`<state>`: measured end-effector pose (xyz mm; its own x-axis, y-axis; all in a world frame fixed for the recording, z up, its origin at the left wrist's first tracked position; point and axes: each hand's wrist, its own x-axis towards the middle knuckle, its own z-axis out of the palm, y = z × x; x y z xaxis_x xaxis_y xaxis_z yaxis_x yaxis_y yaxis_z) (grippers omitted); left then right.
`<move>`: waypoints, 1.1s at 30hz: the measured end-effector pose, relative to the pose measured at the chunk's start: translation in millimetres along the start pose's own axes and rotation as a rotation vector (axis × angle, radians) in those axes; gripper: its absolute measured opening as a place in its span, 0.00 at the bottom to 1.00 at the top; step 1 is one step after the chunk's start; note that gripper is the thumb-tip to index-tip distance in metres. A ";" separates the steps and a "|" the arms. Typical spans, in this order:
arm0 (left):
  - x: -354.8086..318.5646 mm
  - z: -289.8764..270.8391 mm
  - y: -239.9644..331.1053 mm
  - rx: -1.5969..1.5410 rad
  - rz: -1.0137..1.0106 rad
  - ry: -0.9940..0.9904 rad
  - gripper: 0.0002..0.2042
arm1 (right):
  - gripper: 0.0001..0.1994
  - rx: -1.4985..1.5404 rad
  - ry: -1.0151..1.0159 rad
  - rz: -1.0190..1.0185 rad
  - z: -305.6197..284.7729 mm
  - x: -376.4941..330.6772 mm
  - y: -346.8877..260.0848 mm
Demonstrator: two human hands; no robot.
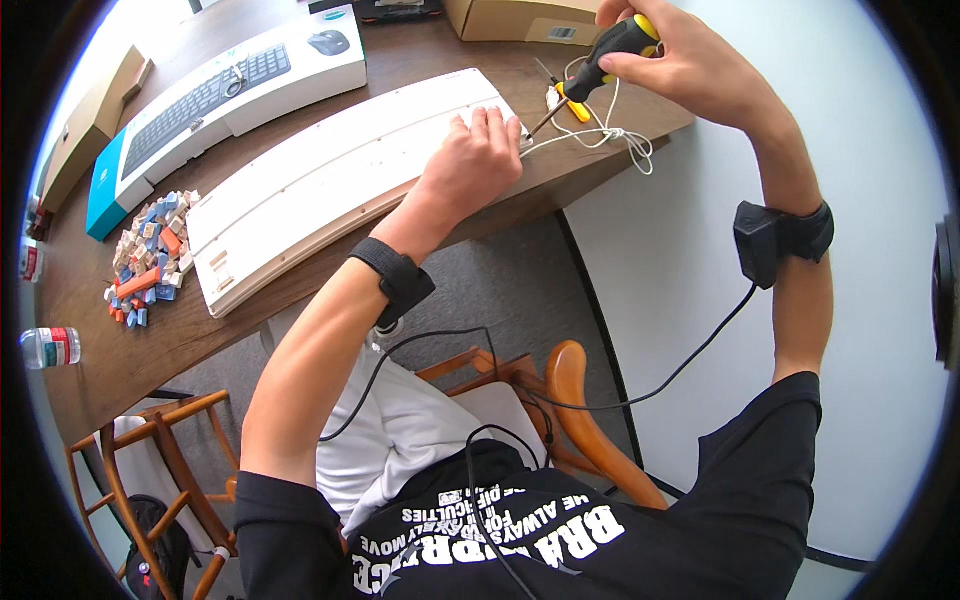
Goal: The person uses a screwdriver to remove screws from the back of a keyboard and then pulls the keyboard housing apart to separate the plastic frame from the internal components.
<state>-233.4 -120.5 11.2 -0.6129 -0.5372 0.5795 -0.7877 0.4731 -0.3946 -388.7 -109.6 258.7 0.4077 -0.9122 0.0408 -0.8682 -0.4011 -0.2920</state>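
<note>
A white keyboard (pixel 330 165) lies with its underside up along the table's near edge, screw holes dotting its back. My left hand (pixel 472 165) presses down on its right part, fingers together over the surface; the thumb is hidden. Above the right end, my right hand (pixel 680 60) is closed around the black and yellow handle of a screwdriver (pixel 612 58). The screwdriver slants down to the left, its tip at the keyboard's right corner; whether it sits in a screw cannot be made out. A white cable (pixel 632 142) lies coiled beside that corner, by a yellow-handled tool (pixel 574 108).
Loose blue, orange and cream keycaps (pixel 155 250) are heaped at the keyboard's left end. Behind stands a keyboard box (pixel 345 75). Cardboard boxes (pixel 505 22) sit farther back. A bottle (pixel 50 347) is at the left edge. Black cords (pixel 690 375) run from my wristbands.
</note>
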 end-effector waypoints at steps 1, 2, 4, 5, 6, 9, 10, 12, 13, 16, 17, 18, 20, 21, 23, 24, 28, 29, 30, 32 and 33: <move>-0.2 0.1 0.0 0.003 -0.001 0.002 0.16 | 0.18 0.036 -0.007 0.012 0.3 0.6 -0.3; -0.8 0.0 0.1 0.004 -0.001 0.000 0.16 | 0.18 0.073 -0.014 0.025 0.6 1.4 -0.9; -1.9 -0.4 0.7 0.006 -0.001 0.048 0.16 | 0.15 0.037 0.013 -0.115 5.8 1.9 5.2; -2.2 -0.3 0.4 0.008 -0.001 0.045 0.16 | 0.15 0.039 0.012 -0.117 1.1 -2.5 3.9; -1.7 -0.4 0.2 0.010 0.003 0.046 0.16 | 0.15 -0.146 -0.039 -0.151 -7.3 -11.0 -5.9; -0.2 -0.6 0.9 0.011 0.000 0.034 0.16 | 0.17 -0.204 -0.051 -0.115 0.4 -3.6 0.9; -0.2 -0.4 1.0 0.011 -0.007 0.021 0.16 | 0.18 -0.077 -0.012 -0.046 4.9 0.5 4.3; -0.4 0.5 1.4 0.006 -0.008 0.014 0.16 | 0.19 -0.015 -0.025 -0.002 -0.9 1.4 -1.3; -0.6 1.2 2.1 -0.002 -0.009 0.009 0.15 | 0.19 0.015 -0.033 0.022 2.2 -0.9 -4.7; -1.5 -0.2 2.1 -0.003 -0.021 0.039 0.15 | 0.18 -0.271 0.202 -0.119 14.4 -9.3 -11.1; -1.7 -0.9 1.2 -0.001 -0.021 0.037 0.15 | 0.18 -0.378 0.287 -0.170 14.1 -7.7 -11.9; -0.9 -0.9 1.5 -0.003 -0.021 0.032 0.15 | 0.18 -0.423 0.084 0.016 4.1 2.5 -11.6; 1.0 -1.0 2.6 -0.008 -0.020 0.028 0.15 | 0.20 -0.463 -0.122 0.205 -3.1 5.9 -9.1; 0.2 -0.3 2.0 -0.012 -0.025 0.030 0.15 | 0.21 -0.319 -0.116 0.149 -4.3 4.7 -5.7; -1.1 0.6 1.1 -0.013 -0.032 0.028 0.15 | 0.22 -0.173 -0.113 0.088 -4.7 3.1 5.2; -0.4 1.2 2.5 -0.007 -0.035 0.053 0.15 | 0.22 -0.122 -0.045 -0.056 -0.9 2.3 14.9; -2.1 2.0 1.9 -0.008 -0.033 0.078 0.14 | 0.18 0.138 0.088 -0.053 10.9 7.8 24.3; -1.9 2.1 1.6 -0.008 -0.035 0.077 0.14 | 0.18 0.139 0.086 -0.055 8.4 3.9 19.0; -5.0 3.2 0.0 -0.003 -0.037 0.063 0.14 | 0.18 -0.020 0.049 -0.065 8.3 -1.7 -0.5; -3.0 1.4 1.6 -0.006 -0.040 0.066 0.14 | 0.18 -0.193 0.018 -0.066 5.7 -4.1 -6.7; -0.5 0.3 2.9 -0.009 -0.041 0.075 0.14 | 0.18 -0.138 0.051 -0.034 5.9 1.3 6.6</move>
<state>-235.4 -119.1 9.5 -0.5735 -0.5027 0.6469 -0.8113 0.4582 -0.3631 -392.2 -112.9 251.2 0.4256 -0.8996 0.0977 -0.8862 -0.4362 -0.1558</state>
